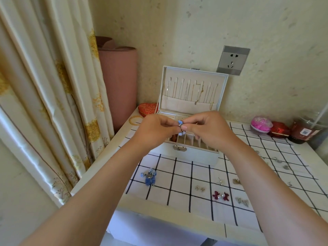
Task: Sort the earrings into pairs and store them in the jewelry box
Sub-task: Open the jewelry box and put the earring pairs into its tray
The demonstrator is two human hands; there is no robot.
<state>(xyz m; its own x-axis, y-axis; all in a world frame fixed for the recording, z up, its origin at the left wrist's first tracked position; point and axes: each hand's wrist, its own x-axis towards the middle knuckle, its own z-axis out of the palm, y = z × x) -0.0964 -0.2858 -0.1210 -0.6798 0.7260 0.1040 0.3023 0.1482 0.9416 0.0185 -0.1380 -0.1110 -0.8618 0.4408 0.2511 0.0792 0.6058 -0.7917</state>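
Left grip (156, 130) and right grip (207, 128) pinch blue earrings (181, 125), one or two unclear, between them just above the open box (186, 156). Lowering them into a single slot before letting go looks safest, lest one bounce out; further right, red bows (221, 195) wait on the tabletop (159, 206).

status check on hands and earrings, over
Hands: left hand and right hand both pinch a blue earring over the open jewelry box. Red bow earrings, others wait on the checked cloth. Nothing blocking the box.

Table (307, 153) under checked cloth (182, 174), seemingly earrings (221, 195)
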